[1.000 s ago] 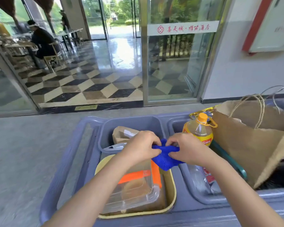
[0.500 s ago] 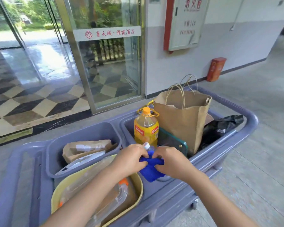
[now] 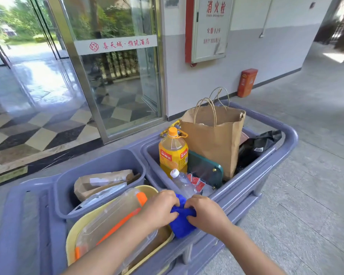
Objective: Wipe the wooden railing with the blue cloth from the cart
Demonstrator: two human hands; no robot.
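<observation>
While both hands grip it from either side, the blue cloth (image 3: 181, 221) hangs bunched above the near edge of the grey cart (image 3: 286, 135), the left hand (image 3: 159, 210) and right hand (image 3: 205, 212) each closed on its folds. Just behind the cloth, a clear water bottle (image 3: 182, 183) lies in the right bin beside an orange drink bottle (image 3: 173, 152) and a brown paper bag (image 3: 214, 135). A clear lidded box (image 3: 115, 217) rests in a yellow tray (image 3: 72, 235) near the left corner.
</observation>
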